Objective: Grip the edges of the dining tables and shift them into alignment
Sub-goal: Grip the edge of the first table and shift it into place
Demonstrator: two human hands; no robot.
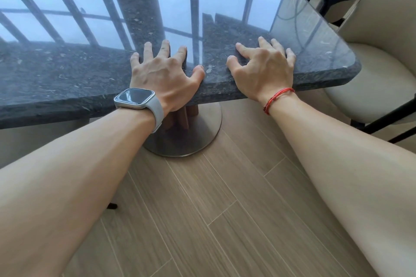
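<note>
Left hand (164, 74) and right hand (262, 67) – 2 palms flat, fingers spread wide – press the dark stone table (67, 78) near its edge (apparently not clasping it).

No legible text, labels or numbers in the head view.

The watch (134, 98) on the left wrist shows a dark, blank screen with no readable digits or brand mark; the polished stone table (67, 78), the cream chair (378, 51) and the wood-look floor (202, 209) carry no visible writing or signs.
</note>
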